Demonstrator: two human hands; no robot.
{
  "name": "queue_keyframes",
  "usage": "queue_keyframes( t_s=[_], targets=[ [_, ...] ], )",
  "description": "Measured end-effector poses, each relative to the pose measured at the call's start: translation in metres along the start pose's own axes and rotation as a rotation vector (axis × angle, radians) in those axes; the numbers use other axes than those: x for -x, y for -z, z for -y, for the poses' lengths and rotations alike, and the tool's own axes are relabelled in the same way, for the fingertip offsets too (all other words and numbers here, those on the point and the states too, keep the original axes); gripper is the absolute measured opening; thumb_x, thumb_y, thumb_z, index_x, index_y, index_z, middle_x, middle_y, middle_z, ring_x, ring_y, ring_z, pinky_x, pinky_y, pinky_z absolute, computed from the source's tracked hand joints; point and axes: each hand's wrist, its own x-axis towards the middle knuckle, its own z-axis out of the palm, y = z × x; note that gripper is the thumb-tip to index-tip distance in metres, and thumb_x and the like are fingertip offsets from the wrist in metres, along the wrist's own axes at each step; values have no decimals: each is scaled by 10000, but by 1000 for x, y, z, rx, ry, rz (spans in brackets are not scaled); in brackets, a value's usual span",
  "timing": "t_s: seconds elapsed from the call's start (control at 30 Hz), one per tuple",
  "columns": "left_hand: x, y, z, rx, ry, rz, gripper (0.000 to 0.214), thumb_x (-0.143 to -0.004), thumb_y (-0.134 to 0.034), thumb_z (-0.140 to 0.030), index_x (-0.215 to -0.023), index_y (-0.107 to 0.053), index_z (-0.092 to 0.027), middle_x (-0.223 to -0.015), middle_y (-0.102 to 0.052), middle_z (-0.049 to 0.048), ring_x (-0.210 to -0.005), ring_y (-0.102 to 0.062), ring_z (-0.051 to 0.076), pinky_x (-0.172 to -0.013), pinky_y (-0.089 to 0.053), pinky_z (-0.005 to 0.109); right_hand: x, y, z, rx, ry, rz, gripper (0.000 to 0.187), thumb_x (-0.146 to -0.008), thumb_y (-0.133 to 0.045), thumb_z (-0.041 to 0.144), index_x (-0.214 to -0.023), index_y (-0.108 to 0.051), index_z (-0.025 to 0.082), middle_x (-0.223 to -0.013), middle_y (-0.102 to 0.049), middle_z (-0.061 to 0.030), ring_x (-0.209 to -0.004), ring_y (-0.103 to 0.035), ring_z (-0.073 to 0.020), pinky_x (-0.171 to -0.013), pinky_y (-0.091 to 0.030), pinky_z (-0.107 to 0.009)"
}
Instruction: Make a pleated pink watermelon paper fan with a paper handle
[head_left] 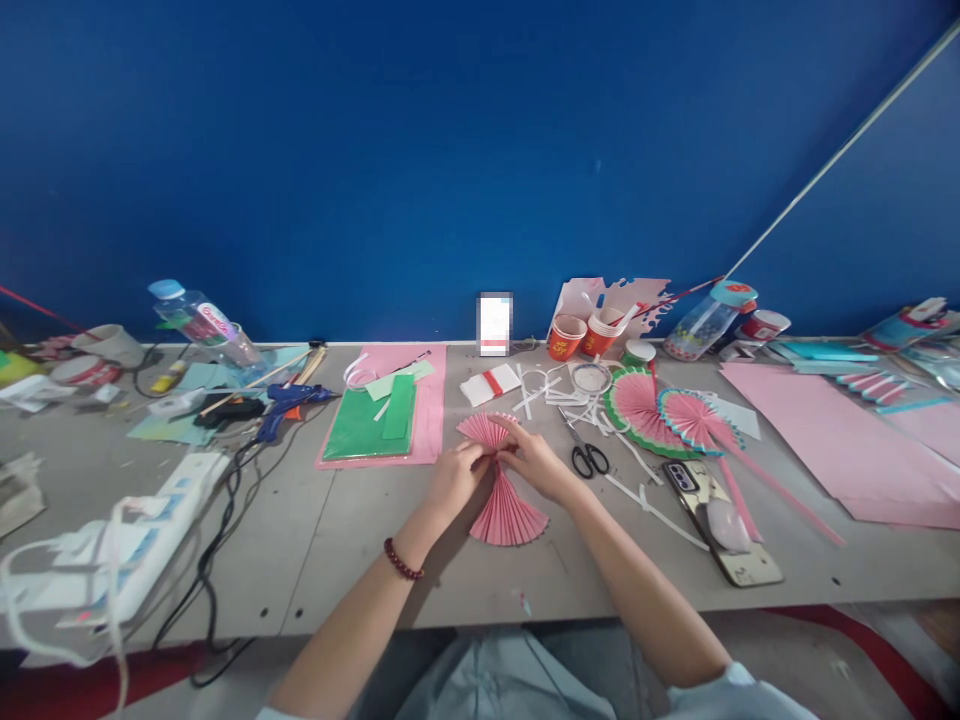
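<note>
Where pink pleated paper (pixel 508 512) narrows: pinched.
Left hand (pixel 454 476): fingers gripping it.
Right hand (pixel 537 464): gripping too, index outstretched.

Pale blue sleeves (pixel 739 692) show, with dark red beads (pixel 403 562) around the left wrist (pixel 420 528)

White power strip (pixel 184 505) and blue-capped bottle (pixel 214 325) at left, phone (pixel 688 484) at right.
</note>
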Motion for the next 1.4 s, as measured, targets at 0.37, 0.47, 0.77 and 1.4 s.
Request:
queue_keyframes(
  t_s=[0.37,0.47,0.77,1.4],
  targets=[
    [-2,2,1,-22,23,39,157,-861,-536,-163,-858,-684,-212,-854,-677,40,-785,-641,177,-703,-487,281,0,1,1,-13,21,23,557,-818,-515,131,-1360,-466,248,-825,-694,-2,-744,-613,-149,-771,-472,-299],
    [-4,2,1,12,71,30,108,-821,-573,-151,-831,-668,-202,-840,-674,45,-793,-637,190,-713,-486,295,1,1,1,-25,6,40,573,-811,-541,146,-1364,-453,266,-842,-686,1,-743,-603,-145,-765,-468,-296],
    [-6,1,8,386,356,75,69,-711,-653,-233,-687,-645,-169,-650,-658,26,-595,-577,154,-572,-429,254,-1,-9,-8,-15,51,5,514,-773,-524,107,-1273,-525,225,-819,-650,3,-667,-572,-119,-658,-448,-237],
    [-12,14,5,763,705,203,408,-551,-788,-483,-707,-664,-126,-507,-493,-59,-407,-301,36,-412,-181,210,1,-14,1,221,307,-122,394,-770,-494,29,-1045,-692,230,-939,-680,-47,-833,-620,-154,-731,-485,-257]
  ],
)
